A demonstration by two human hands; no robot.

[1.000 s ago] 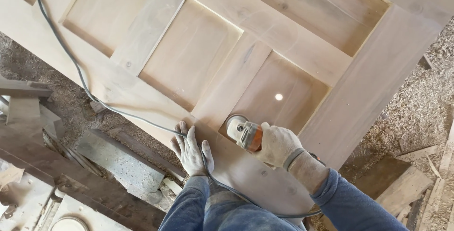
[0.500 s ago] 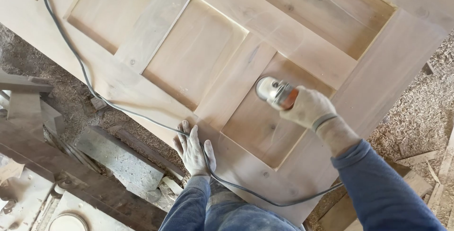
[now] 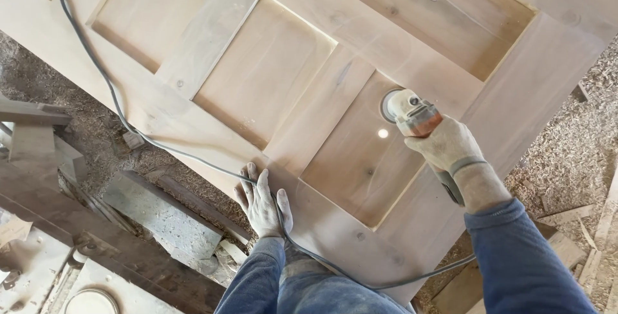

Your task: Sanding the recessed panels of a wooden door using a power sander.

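A large panelled wooden door lies flat across most of the frame, its rails and stiles framing several recessed panels; the right hand, gloved and dusty, is wrapped tight around the body of an angle grinder right of centre; the grinder's pale head sits at the upper corner of a recessed panel, its disc seemingly on the wood, though contact is hard to judge from above; a small bright spot of light lies on that panel just below the tool. The left hand rests lower centre, fingers spread and palm flat on the door's near stile, gripping nothing; a grey power cord runs from the upper left of the frame down across the door, passes beside the left hand and loops along the bottom towards the right arm. Both arms wear blue sleeves. Sawdust and wood shavings cover the floor at the right edge and the left; offcut planks and a pale slab lie at lower left, below the door's edge.
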